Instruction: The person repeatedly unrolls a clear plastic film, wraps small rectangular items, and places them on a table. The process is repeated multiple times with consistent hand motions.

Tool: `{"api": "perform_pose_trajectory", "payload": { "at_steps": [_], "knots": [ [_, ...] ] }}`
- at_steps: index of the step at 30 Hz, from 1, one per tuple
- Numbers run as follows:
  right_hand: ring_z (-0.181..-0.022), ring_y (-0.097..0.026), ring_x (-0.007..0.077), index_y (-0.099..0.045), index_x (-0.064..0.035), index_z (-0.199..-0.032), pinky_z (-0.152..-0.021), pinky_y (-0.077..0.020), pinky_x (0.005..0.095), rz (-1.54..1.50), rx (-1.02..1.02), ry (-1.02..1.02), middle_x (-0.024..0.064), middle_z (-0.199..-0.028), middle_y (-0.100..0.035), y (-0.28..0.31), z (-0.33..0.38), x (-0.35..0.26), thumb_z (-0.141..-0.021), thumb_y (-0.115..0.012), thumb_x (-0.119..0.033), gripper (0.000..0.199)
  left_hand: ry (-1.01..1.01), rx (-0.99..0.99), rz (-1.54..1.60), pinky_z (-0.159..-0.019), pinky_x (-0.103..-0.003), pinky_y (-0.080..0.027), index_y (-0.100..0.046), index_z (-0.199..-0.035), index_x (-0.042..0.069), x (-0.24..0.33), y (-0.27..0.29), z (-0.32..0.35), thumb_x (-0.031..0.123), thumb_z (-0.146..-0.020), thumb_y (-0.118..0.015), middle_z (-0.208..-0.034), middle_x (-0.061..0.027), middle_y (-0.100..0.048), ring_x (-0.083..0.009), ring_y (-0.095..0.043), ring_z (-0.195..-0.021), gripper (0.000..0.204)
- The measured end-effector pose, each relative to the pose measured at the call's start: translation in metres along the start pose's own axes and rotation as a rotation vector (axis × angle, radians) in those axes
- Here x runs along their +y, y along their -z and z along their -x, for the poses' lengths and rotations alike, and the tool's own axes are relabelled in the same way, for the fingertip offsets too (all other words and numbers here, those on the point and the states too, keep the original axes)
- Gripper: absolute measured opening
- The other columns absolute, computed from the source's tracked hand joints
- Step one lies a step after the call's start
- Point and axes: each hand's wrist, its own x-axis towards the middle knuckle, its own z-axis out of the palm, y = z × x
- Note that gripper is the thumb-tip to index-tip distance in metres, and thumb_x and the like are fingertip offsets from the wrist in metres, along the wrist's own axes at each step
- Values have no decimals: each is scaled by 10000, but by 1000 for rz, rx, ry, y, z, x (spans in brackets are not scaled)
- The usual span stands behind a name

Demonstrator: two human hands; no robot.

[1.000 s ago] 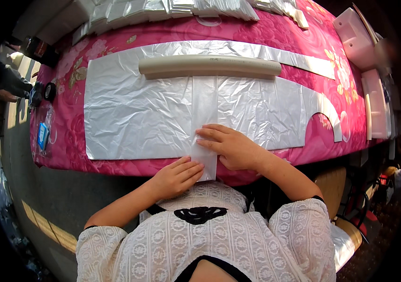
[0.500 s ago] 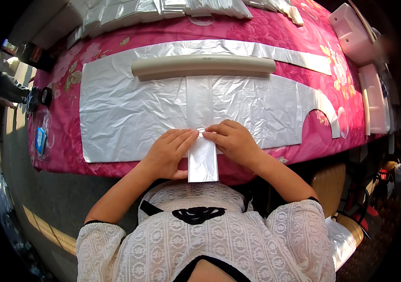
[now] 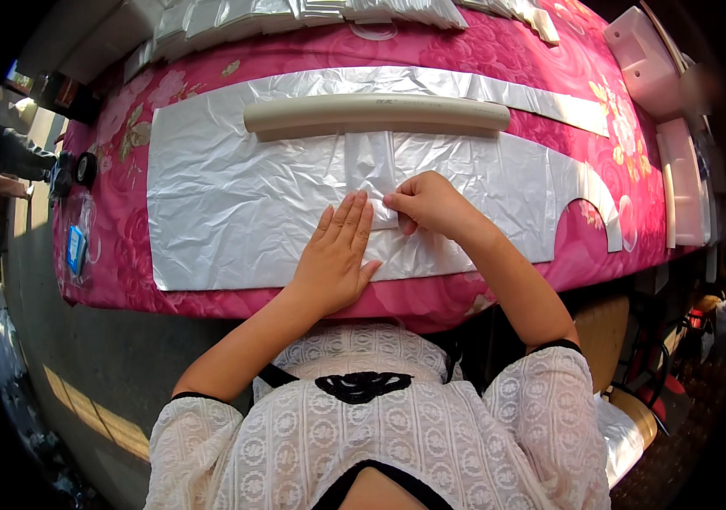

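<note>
While the left hand [image 3: 335, 255] lies flat with its fingers held together and stretched forward, palm down, it presses on the large crinkled sheet of silvery plastic film [image 3: 235, 208] near the table's front edge. Just beside it, the right hand [image 3: 428, 202] is curled, its fingertips pinching the lower end of a narrow folded strip of the same silvery film [image 3: 371, 166]; the two hands nearly touch at the fingertips. That strip runs from the hands straight away from the person, up to a long, pale beige rounded bar [image 3: 376, 115] that lies crosswise on the sheet and weighs down its far part.

The big sheet is spread over a table covered with a pink cloth patterned with roses [image 3: 125, 119], and its right end has a rounded notch cut out of it [image 3: 588, 223]. Beyond the bar a second, longer band of silver film [image 3: 550, 100] stretches toward the right. At the far edge of the table sit stacks of folded silvery pieces [image 3: 397, 10]. On the table's left end lie a small blue packet [image 3: 76, 248] and a dark roll [image 3: 85, 168]. To the right stand white moulded plastic parts [image 3: 682, 183]. The person wears a white lace top with black trim [image 3: 380, 433].
</note>
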Motion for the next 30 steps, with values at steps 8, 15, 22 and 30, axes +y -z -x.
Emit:
{"api": "perform_pose_trajectory", "payload": {
  "at_steps": [8,15,22,30],
  "knots": [
    [-1016,-561,245,-550,-43,-1106,-876,-437,357,896,671,926,127,-1000,-608,-20,15,12,-701,-688,-201,456,-24,90,-27,-1019,-404,-290,-364,-1280,-64,-4,6,-11,224,-758,-604,-1323,-214,-389,-322,-383,-1229,643],
    [-1160,-467,243,-542,-18,-1144,-1000,-361,366,952,342,1005,104,-1230,-522,1,-8,25,-746,-599,-141,420,-70,212,-5,-832,-366,-425,-487,-1148,-42,-13,12,-25,46,-649,-623,-1122,-167,-540,-288,-537,-992,526],
    [-1056,-533,254,-600,-30,-1036,-889,-442,346,724,273,977,91,-1116,-588,6,-6,21,-694,-575,7,346,-270,263,-38,-848,-374,-442,-580,-1036,4,-33,9,-22,51,-658,-628,-1077,-100,-605,-245,-576,-994,383],
    [-826,-592,220,-643,-56,-908,-729,-488,314,536,195,1003,38,-909,-651,-9,27,39,-676,-616,-5,239,-207,145,255,-866,-372,-427,-503,-1188,6,-15,19,13,87,-682,-658,-1099,-116,-603,-238,-585,-983,535]
  ]
}}
